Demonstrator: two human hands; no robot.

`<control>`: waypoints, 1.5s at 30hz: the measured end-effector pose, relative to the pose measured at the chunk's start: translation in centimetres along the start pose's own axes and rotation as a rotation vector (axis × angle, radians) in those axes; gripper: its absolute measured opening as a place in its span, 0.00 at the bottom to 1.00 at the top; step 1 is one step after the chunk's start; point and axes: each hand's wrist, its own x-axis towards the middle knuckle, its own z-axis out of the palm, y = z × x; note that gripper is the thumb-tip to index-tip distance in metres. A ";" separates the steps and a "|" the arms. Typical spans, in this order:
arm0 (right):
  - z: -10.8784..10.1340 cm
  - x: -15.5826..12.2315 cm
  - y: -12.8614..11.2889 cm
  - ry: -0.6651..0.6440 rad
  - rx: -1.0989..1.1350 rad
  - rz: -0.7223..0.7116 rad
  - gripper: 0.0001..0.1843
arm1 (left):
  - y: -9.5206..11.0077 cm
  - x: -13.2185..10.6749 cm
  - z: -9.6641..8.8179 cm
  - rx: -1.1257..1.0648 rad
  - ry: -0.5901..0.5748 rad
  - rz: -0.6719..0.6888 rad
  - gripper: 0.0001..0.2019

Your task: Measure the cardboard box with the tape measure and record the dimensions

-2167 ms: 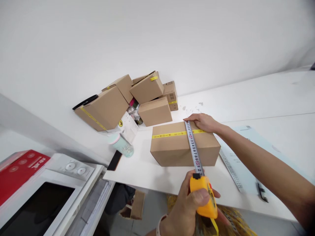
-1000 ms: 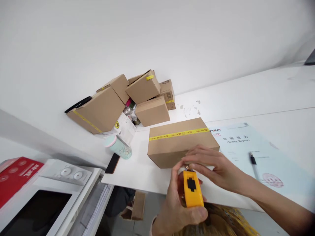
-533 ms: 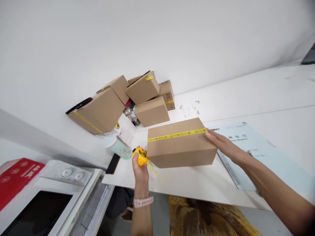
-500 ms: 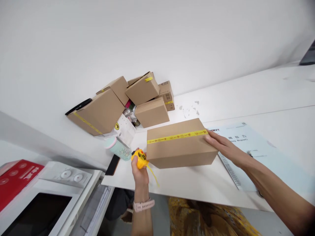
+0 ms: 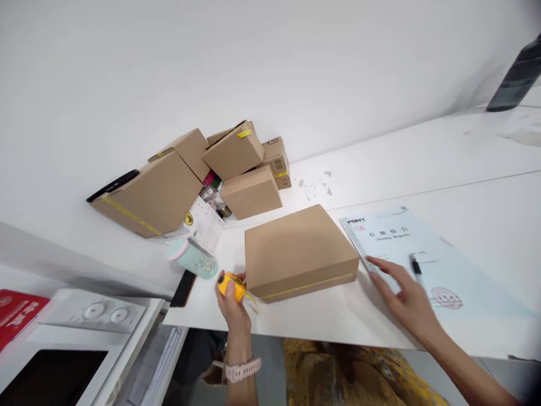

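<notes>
A brown cardboard box [image 5: 296, 248] lies on the white table [image 5: 443, 169], its yellow tape strip along the near side face. My left hand [image 5: 231, 301] is closed around a yellow tape measure [image 5: 230, 283] at the box's near left corner. My right hand [image 5: 408, 299] hovers open, fingers spread, just right of the box over the edge of a pale blue report sheet [image 5: 422, 254]. A black pen [image 5: 415, 263] rests on that sheet.
A pile of cardboard boxes [image 5: 190, 175] leans against the wall at the back left. A mint cup [image 5: 192, 259] lies on its side beside a dark phone [image 5: 183, 287]. A white machine with a dark screen [image 5: 63, 349] stands at lower left.
The box has been turned over toward me, so its taped face now faces the near side. My right hand let go and drew back to the right. The left hand stayed with the tape measure.
</notes>
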 end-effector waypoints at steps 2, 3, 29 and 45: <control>-2.2 0.6 1.1 0.173 -0.185 0.128 0.20 | 1.5 0.2 0.9 0.017 0.003 0.097 0.35; -3.4 1.1 1.6 0.207 -0.289 0.197 0.20 | 2.3 0.3 1.6 0.032 -0.020 0.136 0.39; -7.3 -1.2 1.4 0.036 0.540 0.372 0.16 | -8.3 -14.4 12.5 0.399 -1.326 0.418 0.11; -7.5 -4.9 3.8 -0.081 0.088 0.244 0.15 | -10.9 -14.8 14.6 0.254 -1.152 -0.291 0.12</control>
